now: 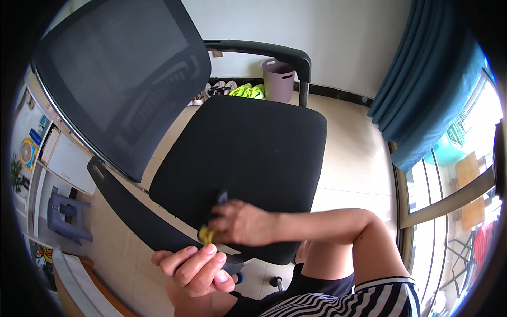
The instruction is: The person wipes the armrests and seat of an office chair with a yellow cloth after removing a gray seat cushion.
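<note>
A black office chair with a padded fabric seat (253, 150) and a mesh backrest (119, 59) stands before me. My right hand (243, 224) is over the near left part of the seat, blurred by motion. Its fingers are closed around a soft-looking yellow and dark item (206, 234), mostly covered by the hand and too blurred to name exactly. My left hand (194, 269) is raised near the closer armrest (130, 214), fingers curled together, with nothing visible in it. A small pale speck (276, 150) shows on the seat fabric.
The far armrest (257, 45) rises beyond the seat. Behind it stand a mauve bin (278, 85) and yellow-green shoes (247, 91). A plastic stool (67, 218) and a white cabinet (71, 158) are at left. At right, a blue curtain (424, 87) hangs beside the glass door.
</note>
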Demonstrator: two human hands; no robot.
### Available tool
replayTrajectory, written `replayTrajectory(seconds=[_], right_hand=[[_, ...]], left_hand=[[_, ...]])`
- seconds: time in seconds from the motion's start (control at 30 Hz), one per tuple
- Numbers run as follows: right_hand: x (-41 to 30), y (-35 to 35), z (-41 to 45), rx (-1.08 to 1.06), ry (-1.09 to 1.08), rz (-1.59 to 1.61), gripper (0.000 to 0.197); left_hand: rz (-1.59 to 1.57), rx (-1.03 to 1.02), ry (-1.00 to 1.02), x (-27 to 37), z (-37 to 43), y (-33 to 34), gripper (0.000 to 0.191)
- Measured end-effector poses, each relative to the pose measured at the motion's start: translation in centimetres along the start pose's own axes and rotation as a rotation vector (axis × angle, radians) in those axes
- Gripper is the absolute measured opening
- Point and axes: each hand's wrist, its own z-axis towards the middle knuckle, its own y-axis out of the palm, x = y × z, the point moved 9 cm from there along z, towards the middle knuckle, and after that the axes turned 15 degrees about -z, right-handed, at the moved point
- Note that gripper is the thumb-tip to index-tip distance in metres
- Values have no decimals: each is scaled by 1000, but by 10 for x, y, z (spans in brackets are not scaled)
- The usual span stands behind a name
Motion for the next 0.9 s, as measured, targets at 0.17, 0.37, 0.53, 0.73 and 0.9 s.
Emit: replayTrajectory(seconds=[0.17,0.37,0.53,0.73,0.9], right_hand=[[87,4,-48,18,310,-78,33],[262,-19,-173,-230,1052,-494,59],[57,-10,-91,-149,377,-252,40],[71,-20,-108,-162,378,-253,39],[262,-36,-202,-226,1035,-456,55]], left_hand=[[-30,-22,38,2,5,2,24],[-51,66,1,3,7,9,22],[25,-22,50,2,4,3,24],[20,-57,98,2,-3,-1,29],[12,-13,170,4,0,5,29]])
